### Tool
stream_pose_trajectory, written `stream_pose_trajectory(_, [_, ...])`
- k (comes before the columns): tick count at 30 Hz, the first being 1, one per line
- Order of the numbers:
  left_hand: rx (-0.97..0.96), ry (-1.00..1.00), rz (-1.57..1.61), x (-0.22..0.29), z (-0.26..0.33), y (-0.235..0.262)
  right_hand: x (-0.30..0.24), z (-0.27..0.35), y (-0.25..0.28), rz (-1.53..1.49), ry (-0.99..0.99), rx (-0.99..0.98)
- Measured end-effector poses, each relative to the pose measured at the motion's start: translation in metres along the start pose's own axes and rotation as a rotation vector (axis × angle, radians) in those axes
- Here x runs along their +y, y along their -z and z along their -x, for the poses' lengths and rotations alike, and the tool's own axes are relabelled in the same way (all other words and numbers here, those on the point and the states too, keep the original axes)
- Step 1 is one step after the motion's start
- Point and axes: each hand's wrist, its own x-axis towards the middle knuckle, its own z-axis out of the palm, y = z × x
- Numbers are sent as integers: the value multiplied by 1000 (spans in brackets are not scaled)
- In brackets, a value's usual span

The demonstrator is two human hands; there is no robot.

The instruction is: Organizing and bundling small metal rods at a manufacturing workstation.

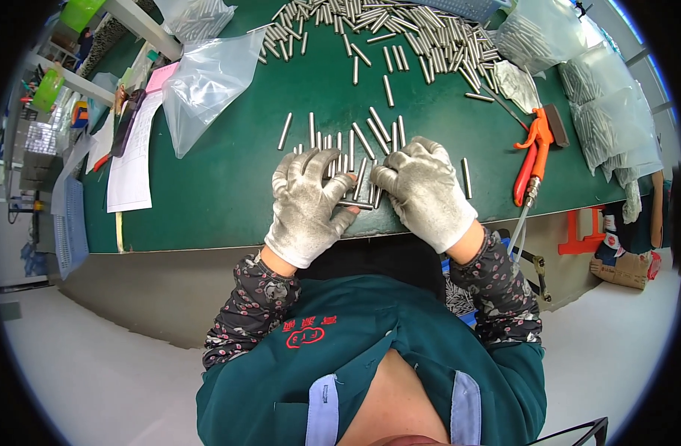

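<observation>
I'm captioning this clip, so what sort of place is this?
Probably a factory or workshop: loose metal pins cover part of a green workbench, clear bags of pins lie at its right, and an orange hose-fed gun rests nearby.

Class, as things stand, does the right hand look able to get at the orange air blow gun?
Probably yes: the orange air blow gun lies rightward of the gloved right hand, with only one loose metal pin between them on the green tabletop.

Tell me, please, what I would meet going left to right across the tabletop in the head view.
Paper sheet, clear plastic bag, left gloved hand, right gloved hand, orange air gun, rightmost bags of pins.
</observation>
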Motion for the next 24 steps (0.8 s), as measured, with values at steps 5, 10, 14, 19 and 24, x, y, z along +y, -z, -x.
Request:
stream_pose_trajectory(5, [27, -23, 78, -7, 6, 0, -1, -20, 1, 167, 180, -192])
stream_pose_trajectory(10, [54, -150, 105, -14, 8, 5, -3, -30, -2, 512, 534, -229])
stream_pose_trajectory(14, [67, -192, 178, -16, 8, 9, -1, -33, -3, 556, 630, -218])
stream_pose_trajectory(19, [179, -46, 178, -17, 13, 8, -3, -34, -5, 507, 582, -246])
stream_pose_trajectory(24, [269, 61, 193, -12, 12, 4, 2, -36, -5, 206, 335, -208])
